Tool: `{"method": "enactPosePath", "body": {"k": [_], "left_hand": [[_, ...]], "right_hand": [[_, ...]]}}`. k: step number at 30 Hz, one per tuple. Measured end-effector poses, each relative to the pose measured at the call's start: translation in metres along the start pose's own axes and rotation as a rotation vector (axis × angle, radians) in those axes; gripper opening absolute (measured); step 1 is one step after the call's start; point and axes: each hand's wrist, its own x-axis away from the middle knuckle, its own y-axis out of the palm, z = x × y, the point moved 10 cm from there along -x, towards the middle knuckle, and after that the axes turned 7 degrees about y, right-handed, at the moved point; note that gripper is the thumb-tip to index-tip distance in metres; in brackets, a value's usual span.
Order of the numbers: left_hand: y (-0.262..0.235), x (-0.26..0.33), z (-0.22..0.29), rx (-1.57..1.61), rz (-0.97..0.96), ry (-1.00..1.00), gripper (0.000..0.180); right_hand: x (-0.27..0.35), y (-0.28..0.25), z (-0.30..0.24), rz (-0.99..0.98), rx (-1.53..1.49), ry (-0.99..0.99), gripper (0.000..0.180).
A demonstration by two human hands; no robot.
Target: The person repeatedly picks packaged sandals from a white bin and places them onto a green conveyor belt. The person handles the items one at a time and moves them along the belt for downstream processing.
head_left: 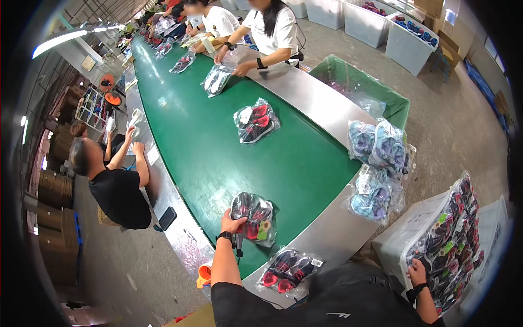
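Observation:
My left hand [233, 223] grips the left side of a clear-bagged pair of dark and red shoes [255, 222] at the near end of the green conveyor belt [190, 131]. My right hand [417, 272] is down at the right, fingers curled, by the near rim of a white bin [400, 240] heaped with bagged dark and red shoes [449, 248]. Whatever the right fingers hold, if anything, cannot be made out. Another bagged pair of dark and red shoes [289, 271] lies on the metal edge just in front of my body.
Bagged light-blue shoes [378, 144] sit stacked on the metal ledge to the right. Farther up the belt lies a bagged black and red pair [257, 122]. A co-worker [272, 32] handles a bagged pair across the belt; another [117, 188] stands left. A phone [167, 218] rests on the left ledge.

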Motion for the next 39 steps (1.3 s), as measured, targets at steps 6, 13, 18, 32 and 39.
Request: {"method": "enactPosePath", "body": {"k": [6, 13, 18, 32, 39], "left_hand": [[0.058, 0.046, 0.049, 0.563, 0.040, -0.136, 0.064], [0.175, 0.116, 0.154, 1.059, -0.480, -0.283, 0.047], [0.214, 0.204, 0.257, 1.119, -0.765, -0.199, 0.048], [0.319, 0.409, 0.457, 0.790, -0.857, 0.268, 0.048], [0.360, 0.482, 0.502, 0.698, -0.971, 0.306, 0.052]], "right_hand": [[-0.017, 0.015, -0.027, 0.044, 0.093, -0.206, 0.044], [-0.009, 0.030, -0.037, -0.034, -0.082, -0.113, 0.044], [0.009, 0.030, -0.062, -0.020, -0.165, -0.141, 0.040], [0.120, -0.017, -0.245, -0.098, -0.183, -0.608, 0.065], [0.117, -0.081, -0.167, -0.189, -0.485, -0.359, 0.054]]}}
